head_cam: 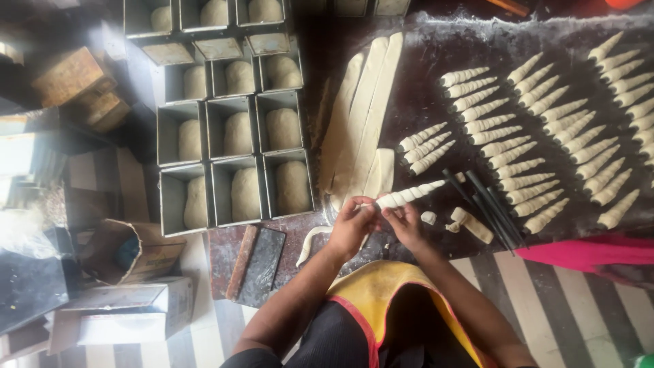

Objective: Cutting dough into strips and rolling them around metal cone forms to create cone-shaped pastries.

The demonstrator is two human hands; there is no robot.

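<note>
Dark, flour-dusted work surface [422,61] fills the upper right of the view, from twelve o'clock round to four o'clock. At ten to eleven o'clock stand metal loaf tins [235,133] in joined sets, about fourteen visible, each with a pale dough lump inside, though the top ones are cut off by the edge. At twelve o'clock lie long flat dough strips [361,109], roughly four side by side. From one to three o'clock lie rows of finished dough-wrapped cones [538,129], around fifty, too many and too cropped to count exactly. At three o'clock from the hands rests a bundle of bare dark cone moulds [487,204], perhaps five. A pink cloth [586,251] lies at four o'clock. At centre, a half-wrapped cone [409,196] is held between both hands. The left hand [353,225] is closed in a pinch on the wide end; the right hand [405,223] is curled with fingertips closed on the same cone just beside it. This cone likely feels light; its dough is soft, tacky and easily dented, while the mould inside is stiff, so it is best gripped gently at the wide end.
</note>
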